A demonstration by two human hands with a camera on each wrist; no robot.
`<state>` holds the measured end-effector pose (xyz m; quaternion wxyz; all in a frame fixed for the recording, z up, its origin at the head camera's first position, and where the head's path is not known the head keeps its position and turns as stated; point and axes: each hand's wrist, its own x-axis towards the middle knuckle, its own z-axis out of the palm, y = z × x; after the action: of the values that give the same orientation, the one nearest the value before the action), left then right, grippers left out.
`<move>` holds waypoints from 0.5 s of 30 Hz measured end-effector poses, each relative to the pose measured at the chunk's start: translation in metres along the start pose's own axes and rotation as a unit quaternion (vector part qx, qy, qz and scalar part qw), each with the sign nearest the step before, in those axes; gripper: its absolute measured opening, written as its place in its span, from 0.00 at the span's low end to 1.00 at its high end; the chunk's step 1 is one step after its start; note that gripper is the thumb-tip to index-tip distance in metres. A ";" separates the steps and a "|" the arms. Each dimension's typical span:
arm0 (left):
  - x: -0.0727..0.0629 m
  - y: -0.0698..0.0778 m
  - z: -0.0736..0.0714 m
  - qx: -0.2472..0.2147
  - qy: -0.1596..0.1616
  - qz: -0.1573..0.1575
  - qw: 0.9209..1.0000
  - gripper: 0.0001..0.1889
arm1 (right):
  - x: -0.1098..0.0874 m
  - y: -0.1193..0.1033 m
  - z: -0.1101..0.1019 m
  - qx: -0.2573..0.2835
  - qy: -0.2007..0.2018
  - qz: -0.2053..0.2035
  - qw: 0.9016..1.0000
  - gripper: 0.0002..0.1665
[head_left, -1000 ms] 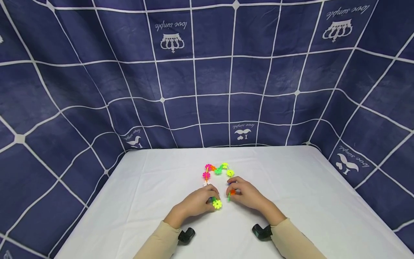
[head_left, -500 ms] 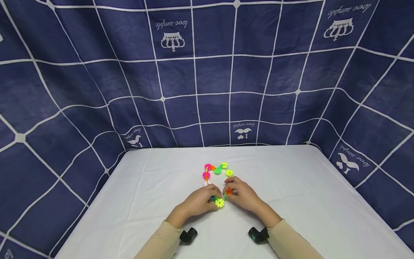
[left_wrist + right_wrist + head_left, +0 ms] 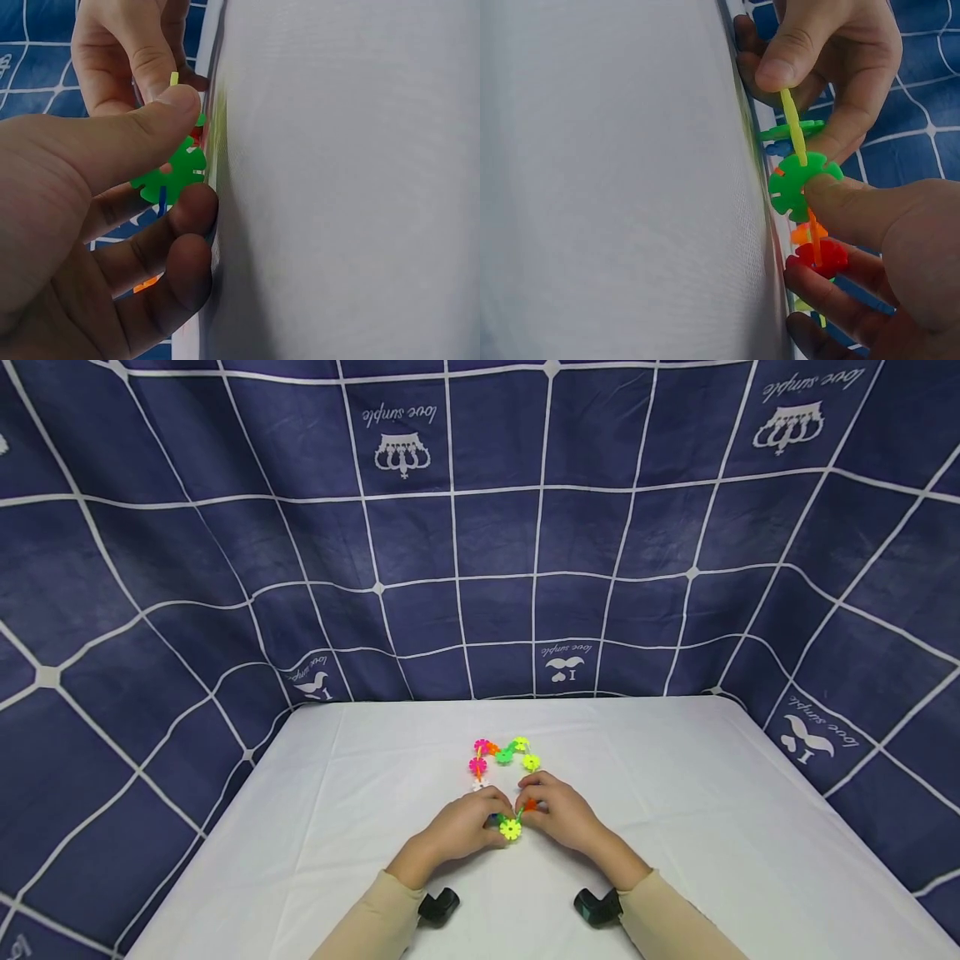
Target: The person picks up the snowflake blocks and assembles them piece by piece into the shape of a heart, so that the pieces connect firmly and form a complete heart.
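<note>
A chain of slotted flower-shaped plastic discs bends round on the white table. My left hand (image 3: 471, 825) pinches the chain's near left end, its thumb against a yellow disc (image 3: 510, 830); a green disc (image 3: 176, 171) and a blue edge show beside its fingers. My right hand (image 3: 561, 810) pinches another green disc (image 3: 791, 189) between thumb and fingers. Edge-on in the right wrist view, the yellow disc meets that green disc's rim; whether the slots are fully engaged I cannot tell. An orange disc and a red disc (image 3: 829, 256) follow under my right fingers. My hands hide part of the chain.
Farther back lie the chain's pink disc (image 3: 477, 766), green disc (image 3: 504, 757) and yellow disc (image 3: 531, 762). The white-covered table (image 3: 360, 793) is bounded by a dark blue checked curtain (image 3: 495, 535) behind and at both sides. Black wrist devices (image 3: 438, 907) hang under the sleeves.
My right hand has moved left, bringing its green disc from apart to touching the yellow disc. My left hand has shifted slightly right. The far part of the chain has barely moved.
</note>
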<state>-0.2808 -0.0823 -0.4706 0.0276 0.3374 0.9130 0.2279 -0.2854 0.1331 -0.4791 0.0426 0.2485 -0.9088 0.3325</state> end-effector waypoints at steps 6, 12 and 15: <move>0.000 0.000 0.001 -0.001 0.002 -0.005 1.000 0.12 | 0.000 0.000 0.001 -0.001 0.003 -0.001 1.000 0.06; 0.001 -0.001 0.005 0.008 0.009 -0.006 1.000 0.12 | -0.001 0.001 0.003 -0.015 0.013 -0.004 1.000 0.05; 0.002 -0.001 0.006 0.014 0.011 -0.005 1.000 0.12 | -0.001 0.000 0.003 -0.020 0.016 -0.006 1.000 0.05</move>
<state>-0.2815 -0.0795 -0.4757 0.0139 0.3303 0.9181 0.2187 -0.2844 0.1317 -0.4823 0.0639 0.2475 -0.9130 0.3179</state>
